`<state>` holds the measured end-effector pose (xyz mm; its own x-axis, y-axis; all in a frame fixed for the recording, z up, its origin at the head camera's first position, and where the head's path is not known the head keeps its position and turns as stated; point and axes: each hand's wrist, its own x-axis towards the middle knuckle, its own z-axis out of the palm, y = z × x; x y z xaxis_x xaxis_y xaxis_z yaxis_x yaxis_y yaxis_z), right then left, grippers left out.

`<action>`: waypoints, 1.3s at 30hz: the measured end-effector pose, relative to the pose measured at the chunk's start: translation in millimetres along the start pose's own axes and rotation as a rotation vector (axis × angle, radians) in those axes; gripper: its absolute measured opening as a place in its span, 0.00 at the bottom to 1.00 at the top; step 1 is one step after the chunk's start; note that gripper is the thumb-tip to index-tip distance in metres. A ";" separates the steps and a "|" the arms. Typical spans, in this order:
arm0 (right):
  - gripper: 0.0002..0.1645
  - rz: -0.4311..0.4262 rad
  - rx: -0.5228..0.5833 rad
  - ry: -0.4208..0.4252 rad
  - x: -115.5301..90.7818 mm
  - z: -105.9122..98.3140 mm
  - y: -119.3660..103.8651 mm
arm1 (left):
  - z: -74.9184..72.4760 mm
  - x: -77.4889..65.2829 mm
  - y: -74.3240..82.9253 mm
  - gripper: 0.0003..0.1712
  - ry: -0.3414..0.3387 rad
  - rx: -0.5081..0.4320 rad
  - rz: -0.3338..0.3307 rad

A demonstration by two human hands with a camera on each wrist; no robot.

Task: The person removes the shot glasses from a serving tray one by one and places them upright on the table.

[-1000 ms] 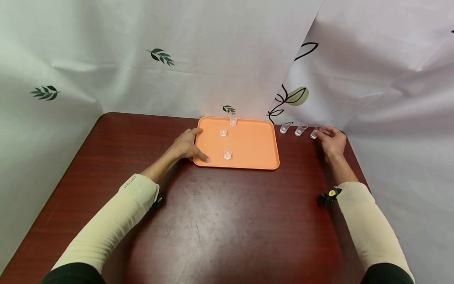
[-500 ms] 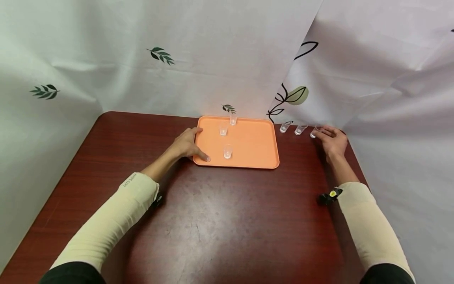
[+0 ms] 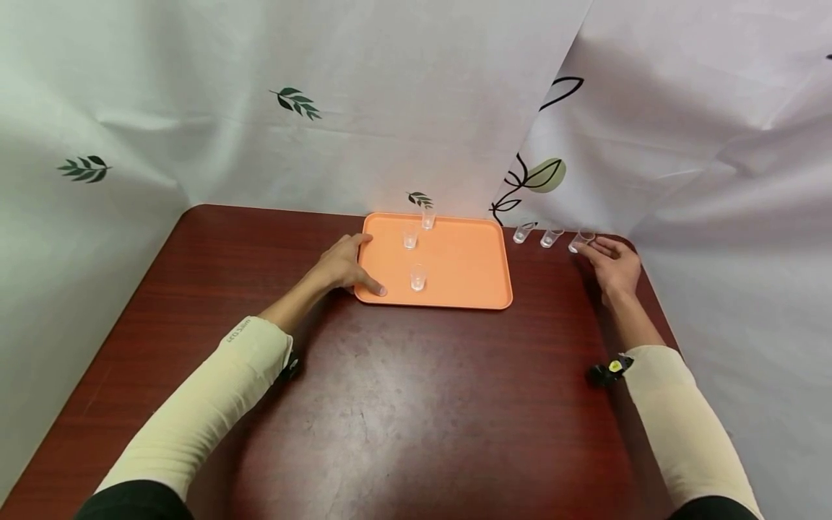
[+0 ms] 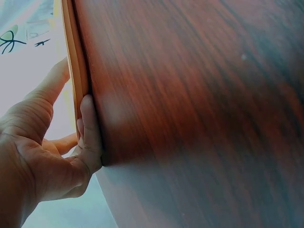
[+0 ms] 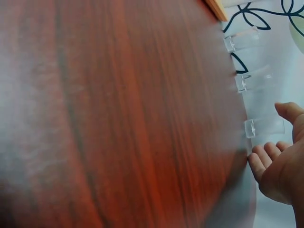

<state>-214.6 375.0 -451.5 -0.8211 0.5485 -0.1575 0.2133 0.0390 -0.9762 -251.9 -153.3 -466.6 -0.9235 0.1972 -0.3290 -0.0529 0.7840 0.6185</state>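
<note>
In the head view, my left hand (image 3: 341,266) grips the left end of an orange tray (image 3: 468,260). Its thumb lies over the tray's near left corner, and the left wrist view has other fingers bent against the tray's outer edge (image 4: 76,61). Three small clear plastic cups stand upright on the tray: a near cup (image 3: 418,277), a middle cup (image 3: 410,237) and a far cup (image 3: 428,219). My right hand (image 3: 616,269) is beside the rightmost cup (image 3: 581,241) on the table, thumb and fingers spread apart around it in the right wrist view.
Left of that cup stand two more clear cups, a middle one (image 3: 551,237) and one (image 3: 523,232) near the tray's right end, all along the table's far edge. The dark red wooden table (image 3: 416,404) meets a white leaf-printed sheet (image 3: 364,108) behind.
My right hand has drawn back slightly toward me and to the right, its fingers coming off the rightmost cup, which stays standing. The left hand and tray have kept their place.
</note>
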 end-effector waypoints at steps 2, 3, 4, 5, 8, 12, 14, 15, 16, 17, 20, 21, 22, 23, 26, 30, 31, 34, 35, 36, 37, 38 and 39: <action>0.26 0.015 -0.009 0.005 -1.8 -0.7 0.3 | -0.9 -1.5 0.2 0.84 -0.002 -0.002 -0.002; 0.27 0.021 -0.007 0.005 -2.7 -1.2 0.7 | -1.3 -2.2 0.4 0.84 -0.003 -0.003 -0.003; 0.28 0.027 -0.009 0.005 -3.8 -1.8 1.1 | -1.4 -2.6 0.6 0.83 -0.003 -0.003 -0.004; 0.29 0.031 -0.012 0.004 -5.3 -2.5 1.3 | -1.9 -3.2 1.0 0.83 -0.004 -0.003 -0.005; 0.35 0.043 -0.017 -0.005 -10.1 -5.9 1.9 | -2.8 -4.7 3.7 0.83 -0.005 -0.003 -0.003; 0.36 0.045 0.028 -0.022 -16.5 -12.1 2.3 | -2.2 -3.1 7.0 0.81 -0.009 0.001 0.006; 0.33 0.043 0.055 -0.035 -19.9 -15.1 2.5 | -1.1 -0.8 7.5 0.81 -0.009 0.004 0.008; 0.30 0.044 0.070 -0.043 -21.6 -16.5 2.6 | -0.6 0.4 7.5 0.81 -0.008 0.006 0.009; 0.27 0.043 0.084 -0.051 -23.6 -17.5 2.8 | 0.0 1.6 7.4 0.81 -0.007 0.009 0.011; 0.24 0.042 0.092 -0.058 -25.8 -18.3 3.0 | 0.5 2.3 7.4 0.81 -0.006 0.011 0.011; 0.21 0.042 0.116 -0.084 -32.6 -19.4 3.9 | 1.5 4.0 6.8 0.81 -0.006 0.011 0.014; 0.21 0.041 0.121 -0.092 -34.8 -19.4 4.4 | 1.7 4.0 6.7 0.81 -0.007 0.011 0.018; 0.22 0.038 0.125 -0.102 -37.3 -19.0 5.0 | 1.8 4.0 6.4 0.81 -0.008 0.009 0.018; 0.23 0.036 0.132 -0.115 -39.9 -18.4 5.4 | 1.9 3.8 6.0 0.81 -0.008 0.005 0.017; 0.31 0.018 0.134 -0.157 -47.1 -15.7 7.5 | 2.1 3.1 4.4 0.81 -0.008 0.006 0.015; 0.26 -0.019 0.138 -0.215 -57.1 -8.5 9.4 | 2.1 2.1 2.9 0.81 -0.007 0.010 0.012; 0.23 -0.028 0.142 -0.230 -59.6 -6.1 9.4 | 1.9 1.9 2.9 0.81 -0.007 0.012 0.010; 0.18 -0.056 0.147 -0.269 -67.0 2.7 8.3 | 0.3 -0.2 4.1 0.82 -0.010 0.022 0.010; 0.18 -0.063 0.150 -0.282 -69.4 6.1 7.7 | 0.0 -0.2 4.1 0.82 -0.009 0.023 0.008; 0.17 -0.070 0.152 -0.295 -71.9 9.6 6.7 | -0.3 -0.5 4.1 0.82 -0.008 0.024 0.007; 0.17 -0.074 0.151 -0.308 -74.5 13.3 5.7 | -0.7 -0.9 4.4 0.82 -0.006 0.023 0.005; 0.18 -0.079 0.151 -0.320 -76.9 17.1 4.7 | -1.0 -1.3 4.2 0.82 -0.003 0.020 0.007; 0.18 -0.083 0.147 -0.331 -79.3 21.0 3.8 | -1.1 -1.0 3.9 0.82 0.002 0.014 0.004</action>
<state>-159.7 314.1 -445.9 -0.9644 0.2473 -0.0932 0.0804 -0.0615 -0.9949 -251.6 -151.1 -463.1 -0.9243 0.1997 -0.3251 -0.0437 0.7910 0.6102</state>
